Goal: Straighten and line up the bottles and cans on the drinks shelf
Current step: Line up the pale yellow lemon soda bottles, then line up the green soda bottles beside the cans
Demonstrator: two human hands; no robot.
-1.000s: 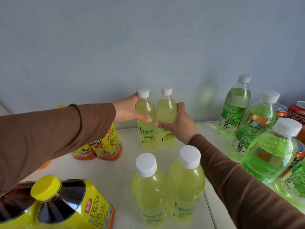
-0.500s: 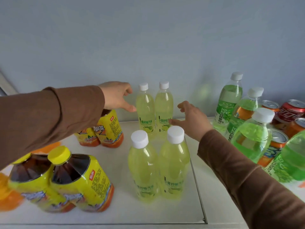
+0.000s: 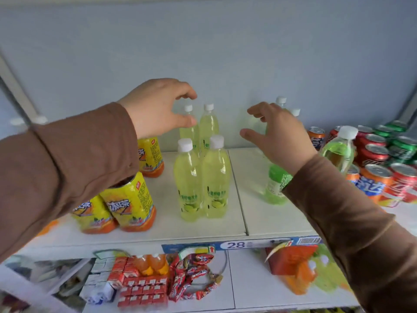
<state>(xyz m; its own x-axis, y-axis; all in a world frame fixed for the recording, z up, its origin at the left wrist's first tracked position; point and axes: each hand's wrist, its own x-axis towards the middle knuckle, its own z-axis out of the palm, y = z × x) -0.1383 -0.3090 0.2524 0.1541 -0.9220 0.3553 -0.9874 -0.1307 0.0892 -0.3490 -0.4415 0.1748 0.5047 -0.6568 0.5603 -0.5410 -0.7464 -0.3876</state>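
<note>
Several pale yellow lemon-drink bottles stand upright in two close pairs on the white shelf (image 3: pixel 259 213): a front pair (image 3: pixel 202 179) and a back pair (image 3: pixel 208 126) near the wall. My left hand (image 3: pixel 155 109) hovers open above and left of the back pair, fingers spread, holding nothing. My right hand (image 3: pixel 277 134) hangs open to the right of the pairs, in front of green soda bottles (image 3: pixel 276 186). Neither hand touches a bottle.
Yellow iced-tea bottles (image 3: pixel 129 199) stand at the left, partly under my left sleeve. Red, orange and green cans (image 3: pixel 381 154) crowd the right end. A price strip (image 3: pixel 239 245) runs along the shelf's front edge; snack packs (image 3: pixel 191 276) lie on the shelf below.
Both hands have let go of the back pair of lemon bottles and pulled back, open. The view has drawn away, now showing the shelf edge and lower shelf.
</note>
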